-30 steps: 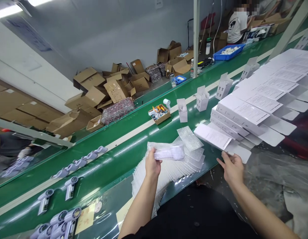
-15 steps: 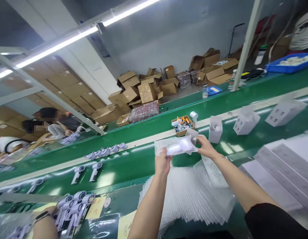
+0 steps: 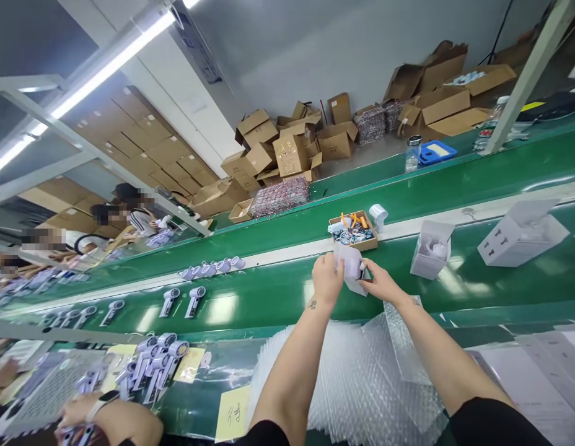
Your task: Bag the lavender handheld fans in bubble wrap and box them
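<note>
1. Since the earlier frame, the left hand [image 3: 327, 277] has moved from the pouch's far end to close beside the right hand [image 3: 381, 282]; the pouch [image 3: 347, 259], then stretched out between them, now sits bunched against the box [image 3: 360, 287].
2. The left grip is closed round the pouch, seemingly to press it narrow. The right grip is clasped on the box's side, probably to steady it. How far the pouch is inside cannot be told.
3. Both are held above the green belt [image 3: 269, 291], just in front of the parts tray [image 3: 355, 232].
4. The bubble bags [image 3: 357, 384] lie fanned on the tabletop [image 3: 213, 353] beneath the forearms, likely so that single ones lift easily.
5. Two filled boxes [image 3: 429, 253] stand upright and open on the belt to the right, perhaps to keep their contents from spilling. The farther-right one bears small dark printed figures.
6. A yellow note [image 3: 232, 414] carries large handwritten characters, not surely legible. The sheet [image 3: 189, 365] beside the piled fans [image 3: 157, 359] is also marked, unreadably. No brand can be made out.
</note>
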### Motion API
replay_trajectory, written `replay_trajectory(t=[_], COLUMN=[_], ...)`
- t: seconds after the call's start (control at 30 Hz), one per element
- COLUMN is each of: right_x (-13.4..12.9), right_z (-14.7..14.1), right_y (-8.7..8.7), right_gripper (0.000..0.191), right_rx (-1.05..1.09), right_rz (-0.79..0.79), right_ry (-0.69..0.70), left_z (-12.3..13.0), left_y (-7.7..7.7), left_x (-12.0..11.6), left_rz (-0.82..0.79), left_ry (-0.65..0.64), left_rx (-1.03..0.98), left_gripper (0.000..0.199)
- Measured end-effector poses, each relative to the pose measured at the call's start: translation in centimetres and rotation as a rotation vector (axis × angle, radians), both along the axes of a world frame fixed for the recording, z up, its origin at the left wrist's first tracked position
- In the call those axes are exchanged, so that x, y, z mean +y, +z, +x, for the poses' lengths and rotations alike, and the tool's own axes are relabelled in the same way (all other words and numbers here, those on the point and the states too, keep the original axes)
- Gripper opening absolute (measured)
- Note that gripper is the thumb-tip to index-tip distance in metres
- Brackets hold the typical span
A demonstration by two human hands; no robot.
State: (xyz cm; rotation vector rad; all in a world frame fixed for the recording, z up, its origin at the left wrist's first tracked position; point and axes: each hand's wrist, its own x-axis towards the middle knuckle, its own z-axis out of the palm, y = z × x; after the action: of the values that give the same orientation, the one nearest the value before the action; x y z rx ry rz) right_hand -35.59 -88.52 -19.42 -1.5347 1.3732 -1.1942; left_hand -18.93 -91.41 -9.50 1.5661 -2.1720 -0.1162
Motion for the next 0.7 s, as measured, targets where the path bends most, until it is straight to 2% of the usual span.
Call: replay_trajectory(t=[0.07, 0.17, 0.23, 0.3, 0.37, 0.47, 0.53, 0.6, 0.7], right_x=[0.2, 0.8, 1.2, 1.4, 1.6, 1.4, 1.0, 0.1, -1.4], right_z=[-0.1, -0.7, -1.1, -1.4, -1.3, -0.6, -0.2, -0.3, -1.1], right_y=[0.3, 0.4, 0.2, -0.5, -1.4, -2.8, -3.0, -2.7, -1.4], right_gripper=[0.050, 0.049, 0.045, 0.047, 0.057, 0.067, 0.066, 0.064, 0.066], right_rx=[-0.028, -0.083, -0.062, -0.010, 0.058, 0.170, 0.196, 0.198, 0.212], right_rz=[0.026, 0.053, 0.059, 0.036, -0.032, -0.082, -0.034, -0.002, 0.029], right_ry=[-0.009, -0.007, -0.011, -0.030, -0.041, -0.090, -0.118, -0.089, 0.013], left_z=[-2.1, -3.9, -3.9, -3.2, -2.4, -1.7, -1.5, -1.2, 0.2], left_y=[-0.3, -1.0, -1.7, -2.6, -3.7, -4.8, -4.5, -3.3, -1.8], left_x=[-0.6, -0.9, -0.3, 0.7, 1.7, 2.2, 2.1, 2.7, 6.2], left_rz=[0.055, 0.230, 0.256, 0.177, 0.128, 0.204, 0.225, 0.205, 0.241], left_ry=[-0.102, -0.244, -0.303, -0.374, -0.433, -0.408, -0.364, -0.339, -0.368], left_rx=[-0.115, -0.266, -0.311, -0.321, -0.346, -0.384, -0.355, -0.293, -0.220], left_gripper=[0.023, 0.035, 0.048, 0.054, 0.050, 0.046, 0.049, 0.051, 0.050])
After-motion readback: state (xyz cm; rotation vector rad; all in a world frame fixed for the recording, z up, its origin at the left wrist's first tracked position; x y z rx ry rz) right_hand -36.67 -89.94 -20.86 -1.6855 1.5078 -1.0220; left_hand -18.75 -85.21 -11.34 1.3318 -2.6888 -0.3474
